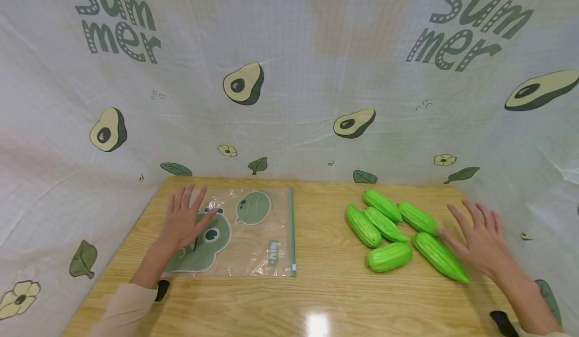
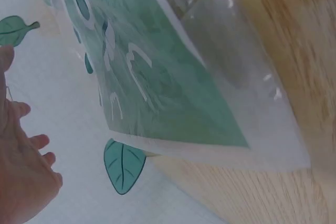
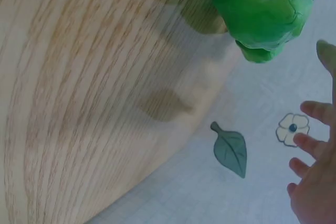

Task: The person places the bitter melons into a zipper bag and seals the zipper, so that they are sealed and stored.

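Note:
My left hand (image 1: 183,221), fingers spread, is over the left end of a clear zip bag (image 1: 253,246) printed with a green cartoon animal. The bag lies flat, its green zip strip along the right side with a small white slider near the bottom corner. In the left wrist view, the printed bag (image 2: 173,87) spreads out beside the hand (image 2: 26,156). Several bright green, ridged, cucumber-like vegetables (image 1: 383,225) lie grouped on the right. My right hand (image 1: 484,236) is just right of them with fingers apart, holding nothing; its thumb tip comes close to the nearest vegetable (image 1: 440,256).
The wooden table (image 1: 332,297) has cloth hanging behind it and at both sides. That cloth (image 1: 289,126) carries avocado, leaf and flower prints. Black bands (image 1: 163,290) show at both wrists.

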Demonstrator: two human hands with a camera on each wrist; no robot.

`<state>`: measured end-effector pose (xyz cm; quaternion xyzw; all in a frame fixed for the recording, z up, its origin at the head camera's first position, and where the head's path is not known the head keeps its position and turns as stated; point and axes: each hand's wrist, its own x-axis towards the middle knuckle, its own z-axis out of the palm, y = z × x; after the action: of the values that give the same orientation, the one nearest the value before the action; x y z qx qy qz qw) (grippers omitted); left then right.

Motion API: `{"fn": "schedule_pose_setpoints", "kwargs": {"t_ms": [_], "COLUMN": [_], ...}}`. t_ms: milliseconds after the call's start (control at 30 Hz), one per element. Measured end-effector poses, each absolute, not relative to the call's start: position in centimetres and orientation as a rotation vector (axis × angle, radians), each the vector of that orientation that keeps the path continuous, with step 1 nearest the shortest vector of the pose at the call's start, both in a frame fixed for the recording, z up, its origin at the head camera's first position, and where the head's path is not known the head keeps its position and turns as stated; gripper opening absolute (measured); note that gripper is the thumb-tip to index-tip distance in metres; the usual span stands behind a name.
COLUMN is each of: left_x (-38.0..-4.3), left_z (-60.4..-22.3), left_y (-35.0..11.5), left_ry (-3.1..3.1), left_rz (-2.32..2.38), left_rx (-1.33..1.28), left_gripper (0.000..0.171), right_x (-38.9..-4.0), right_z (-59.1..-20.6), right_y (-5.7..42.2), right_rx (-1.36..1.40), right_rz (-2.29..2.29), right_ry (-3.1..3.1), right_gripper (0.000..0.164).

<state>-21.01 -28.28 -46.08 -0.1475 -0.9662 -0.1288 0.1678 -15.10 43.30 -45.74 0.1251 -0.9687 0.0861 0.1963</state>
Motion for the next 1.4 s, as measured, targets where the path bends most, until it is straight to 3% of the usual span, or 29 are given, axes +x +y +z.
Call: {"fn": "schedule_pose_setpoints", "kwargs": {"t_ms": [133, 333, 467, 1400], "left_x": [-20.9, -20.9, -20.9, -19.8], "left_z": [-45.9, -45.7, -45.3, -44.5], "left_y": [-27.7, -27.0, -26.5, -21.8], "left_ry": [-2.688, -2.66, -2.646, -2.559], "left_rz": [-0.35, -0.386, -0.426, -0.559], "left_rx": [-0.438, -0.433, -0.431, -0.466], "left_gripper": [0.068, 0.059, 0.053, 0.045], "right_x": [-15.4, -15.9, -16.0, -15.3], "right_z": [-45.6, -45.3, -45.1, -43.8], "right_y": [42.7, 41.9, 41.4, 37.4], "right_rx": [0.423, 0.532, 0.576, 0.638], "right_rz": [0.249, 0.27, 0.259, 0.338], "right_ry": [-2.577, -2.37, -2.304, -2.285], "right_gripper": [0.065, 0.079, 0.077, 0.066]}}
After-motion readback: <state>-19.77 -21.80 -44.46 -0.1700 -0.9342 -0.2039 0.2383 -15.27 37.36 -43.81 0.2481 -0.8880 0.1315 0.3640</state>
